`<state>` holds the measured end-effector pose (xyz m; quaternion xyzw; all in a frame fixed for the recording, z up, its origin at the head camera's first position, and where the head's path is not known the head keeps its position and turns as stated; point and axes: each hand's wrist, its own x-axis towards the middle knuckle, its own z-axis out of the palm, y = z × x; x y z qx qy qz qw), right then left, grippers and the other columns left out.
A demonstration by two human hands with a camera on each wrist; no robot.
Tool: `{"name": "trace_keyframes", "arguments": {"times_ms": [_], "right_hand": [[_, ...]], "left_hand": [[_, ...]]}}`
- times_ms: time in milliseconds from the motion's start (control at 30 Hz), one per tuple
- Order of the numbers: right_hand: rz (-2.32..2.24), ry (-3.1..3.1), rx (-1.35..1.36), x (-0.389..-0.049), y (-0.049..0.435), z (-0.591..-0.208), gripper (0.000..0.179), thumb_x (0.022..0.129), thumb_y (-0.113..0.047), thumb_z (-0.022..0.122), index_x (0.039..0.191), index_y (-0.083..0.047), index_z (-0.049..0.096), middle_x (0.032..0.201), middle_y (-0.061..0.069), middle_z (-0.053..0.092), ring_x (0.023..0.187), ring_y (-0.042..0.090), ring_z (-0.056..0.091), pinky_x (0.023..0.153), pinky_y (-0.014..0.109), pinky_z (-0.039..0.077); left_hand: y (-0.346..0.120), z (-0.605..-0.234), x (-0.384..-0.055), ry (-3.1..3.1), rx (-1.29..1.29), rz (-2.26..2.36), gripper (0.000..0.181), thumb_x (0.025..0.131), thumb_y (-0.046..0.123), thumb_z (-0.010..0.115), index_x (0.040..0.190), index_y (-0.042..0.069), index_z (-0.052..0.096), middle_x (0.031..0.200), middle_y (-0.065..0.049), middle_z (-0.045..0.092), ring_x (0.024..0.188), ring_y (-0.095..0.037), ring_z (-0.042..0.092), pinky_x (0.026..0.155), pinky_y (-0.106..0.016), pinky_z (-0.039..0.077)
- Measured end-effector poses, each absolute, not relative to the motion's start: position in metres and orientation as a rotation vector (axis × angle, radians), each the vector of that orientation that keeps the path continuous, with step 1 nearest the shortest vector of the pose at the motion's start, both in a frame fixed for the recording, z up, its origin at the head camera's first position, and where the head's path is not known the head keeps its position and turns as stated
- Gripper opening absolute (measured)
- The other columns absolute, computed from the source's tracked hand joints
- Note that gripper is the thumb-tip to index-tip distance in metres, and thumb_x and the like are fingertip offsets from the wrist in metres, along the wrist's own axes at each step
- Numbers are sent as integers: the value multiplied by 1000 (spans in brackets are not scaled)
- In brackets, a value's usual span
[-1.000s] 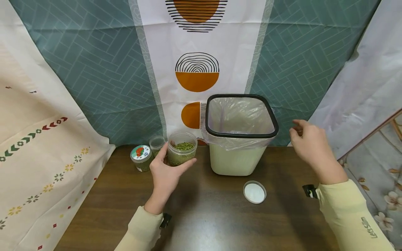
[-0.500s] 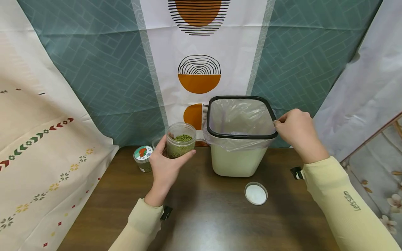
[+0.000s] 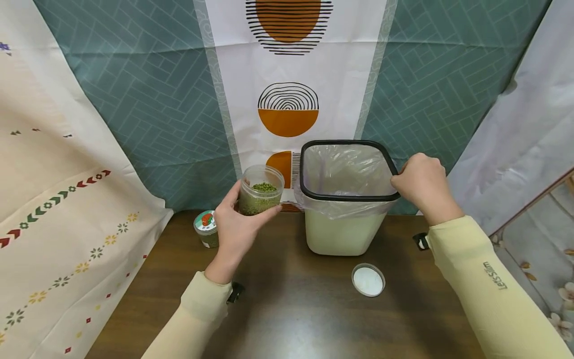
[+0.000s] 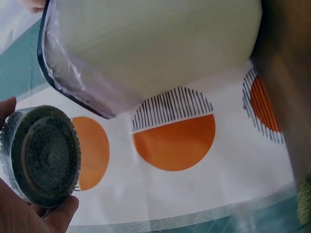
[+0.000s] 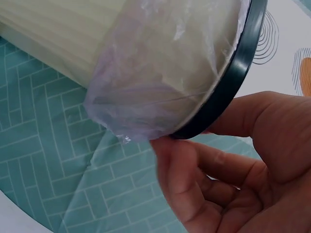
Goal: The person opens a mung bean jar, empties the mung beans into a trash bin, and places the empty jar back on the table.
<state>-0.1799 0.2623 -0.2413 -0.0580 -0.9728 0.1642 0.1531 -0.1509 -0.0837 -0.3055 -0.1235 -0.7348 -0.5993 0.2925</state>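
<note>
My left hand (image 3: 237, 224) grips a clear plastic jar (image 3: 261, 199) of green mung beans, raised off the table and lidless at the top. In the left wrist view the jar's round base (image 4: 48, 155) faces the camera, with fingers and thumb around its side. My right hand (image 3: 421, 182) pinches the black rim (image 3: 350, 198) of a pale green trash can at its right side. The right wrist view shows thumb and fingers at the rim's corner, beside the clear bag (image 5: 141, 97) that lines the can (image 3: 341, 232).
A small jar with a printed lid (image 3: 206, 222) stands at the back left, partly behind my left hand. A round white lid (image 3: 368, 280) lies on the brown table (image 3: 296, 319) in front of the can. Patterned cloth (image 3: 161, 99) hangs behind.
My right hand has moved left from the air onto the can's rim and now pinches it. My left hand has raised the jar of mung beans a little.
</note>
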Motion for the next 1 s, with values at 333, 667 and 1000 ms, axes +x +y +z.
{"name": "trace_keyframes", "arguments": {"times_ms": [333,667,1000], "right_hand": [[469,-2845,-130,-194,268,-234,37,73,-13,53,39,-17,39,41,-6,25,44,15,28,41,29,27],[504,-2906,-132,-206,271,-235,38,76,-17,54,41,-16,39,42,-4,29,42,16,30,41,29,30],[423,-2953,-172,-213,270,-232,19,74,-15,51,58,-8,45,58,9,41,55,28,43,43,32,35]], "left_hand": [[-90,-283,-183,-2011,-388,-1328,72,57,33,89,122,21,60,108,2,66,93,-8,59,76,-30,52],[-87,-255,-218,-2118,-488,-949,84,57,40,87,131,20,53,120,1,61,107,-17,56,89,-36,49],[-74,-230,-230,-2222,-614,-720,86,62,35,86,135,11,48,128,-9,51,114,-24,50,94,-37,49]]}}
